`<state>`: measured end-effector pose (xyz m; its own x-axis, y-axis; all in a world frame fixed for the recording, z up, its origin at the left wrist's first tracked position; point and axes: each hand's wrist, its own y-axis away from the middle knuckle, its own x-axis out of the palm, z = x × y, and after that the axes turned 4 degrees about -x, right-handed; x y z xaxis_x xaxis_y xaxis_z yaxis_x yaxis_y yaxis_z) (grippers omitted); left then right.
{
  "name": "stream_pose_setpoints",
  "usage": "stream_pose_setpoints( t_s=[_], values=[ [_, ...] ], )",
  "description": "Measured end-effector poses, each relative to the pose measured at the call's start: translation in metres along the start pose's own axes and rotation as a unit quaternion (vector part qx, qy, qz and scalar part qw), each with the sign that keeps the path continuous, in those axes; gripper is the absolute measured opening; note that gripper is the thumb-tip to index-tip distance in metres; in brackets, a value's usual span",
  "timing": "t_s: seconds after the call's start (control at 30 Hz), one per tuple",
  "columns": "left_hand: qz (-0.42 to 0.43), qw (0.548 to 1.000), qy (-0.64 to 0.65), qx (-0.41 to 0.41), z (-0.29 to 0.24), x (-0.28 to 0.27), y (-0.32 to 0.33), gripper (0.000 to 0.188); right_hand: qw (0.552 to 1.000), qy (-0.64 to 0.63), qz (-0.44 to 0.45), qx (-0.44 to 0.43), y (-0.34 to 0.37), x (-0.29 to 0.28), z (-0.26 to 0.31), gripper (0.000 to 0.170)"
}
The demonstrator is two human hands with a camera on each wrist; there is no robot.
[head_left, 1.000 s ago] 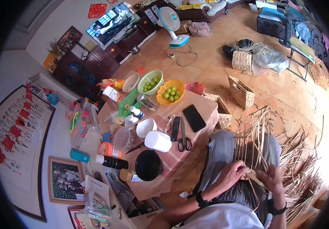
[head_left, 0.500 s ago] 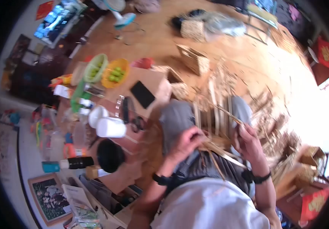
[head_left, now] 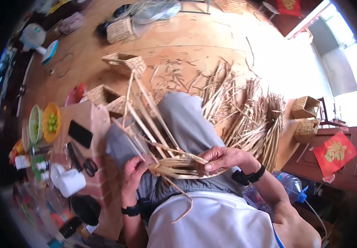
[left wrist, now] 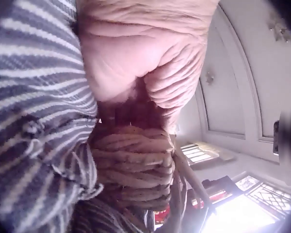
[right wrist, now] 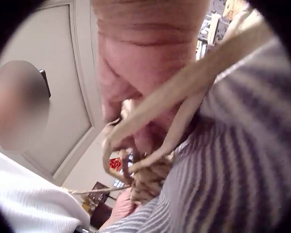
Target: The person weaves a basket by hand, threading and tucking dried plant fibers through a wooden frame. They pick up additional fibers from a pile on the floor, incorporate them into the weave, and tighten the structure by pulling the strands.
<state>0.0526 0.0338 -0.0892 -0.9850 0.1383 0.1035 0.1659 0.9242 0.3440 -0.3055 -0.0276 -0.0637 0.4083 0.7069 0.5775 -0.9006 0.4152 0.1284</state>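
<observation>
A half-woven straw piece lies across the lap over striped grey trousers, with long loose strands standing up from it toward the knees. At its left end, my left hand grips the edge. My right hand pinches the right end, thumb on top of the straw. One thin strand hangs down over the white shirt. Rows of thick twisted straw show below the left palm in the left wrist view. In the right wrist view a pale flat strand loops across the right hand.
Bundles of dry straw lie on the floor right of the knees. Woven baskets stand ahead, others at right. The table at left bears a phone, scissors, a white container and fruit bowls.
The head view has swung to the right, bringing the straw bundles and red paper into view. The right hand, earlier raised with a strand, is now at the right end of the woven piece.
</observation>
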Motion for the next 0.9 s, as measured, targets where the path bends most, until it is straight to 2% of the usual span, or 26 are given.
stream_pose_setpoints(
  t_s=[0.03,0.13,0.17,0.23,0.27,0.33,0.4,0.47,0.57,0.67,0.8,0.9],
  values=[
    [0.002,1.000,-0.013,0.008,0.003,0.000,-0.002,0.034,1.000,-0.010,-0.008,0.003,0.008,-0.003,-0.001,0.040],
    [0.010,1.000,0.025,0.014,-0.002,-0.005,-0.004,0.040,0.989,-0.054,-0.017,-0.137,0.038,-0.024,-0.010,0.042],
    [0.000,0.999,0.035,0.009,-0.003,-0.003,-0.004,0.039,0.990,-0.080,-0.061,-0.101,0.060,-0.032,-0.006,0.044],
    [0.000,0.999,0.044,0.001,-0.009,-0.002,-0.004,0.039,0.979,-0.037,-0.186,-0.069,0.100,-0.073,-0.035,0.047],
    [0.000,0.999,0.048,-0.002,-0.013,-0.001,-0.005,0.039,0.958,-0.041,-0.279,-0.046,0.116,-0.081,-0.038,0.048],
    [0.000,0.998,0.060,-0.015,-0.017,0.001,-0.006,0.037,0.882,0.045,-0.462,0.085,0.143,-0.118,-0.068,0.050],
    [0.014,0.997,0.069,-0.012,-0.017,-0.002,-0.007,0.034,0.822,0.071,-0.553,0.113,0.157,-0.149,-0.104,0.045],
    [0.014,0.997,0.071,-0.015,-0.014,-0.005,-0.009,0.033,0.792,0.099,-0.585,0.147,0.166,-0.184,-0.154,0.039],
    [0.011,0.997,0.071,-0.029,-0.019,-0.006,-0.010,0.035,0.808,0.068,-0.568,0.141,0.153,-0.202,-0.185,0.026],
    [-0.007,0.998,0.058,-0.034,-0.018,-0.011,-0.008,0.039,0.810,0.058,-0.560,0.165,0.124,-0.233,-0.227,0.033],
    [-0.044,0.998,0.023,-0.043,-0.017,-0.014,-0.006,0.043,0.789,0.246,-0.524,0.205,0.073,-0.267,-0.268,0.039],
    [-0.041,0.998,0.017,-0.035,-0.013,-0.019,-0.006,0.036,0.757,0.371,-0.493,0.214,0.045,-0.282,-0.285,0.048]
  ],
)
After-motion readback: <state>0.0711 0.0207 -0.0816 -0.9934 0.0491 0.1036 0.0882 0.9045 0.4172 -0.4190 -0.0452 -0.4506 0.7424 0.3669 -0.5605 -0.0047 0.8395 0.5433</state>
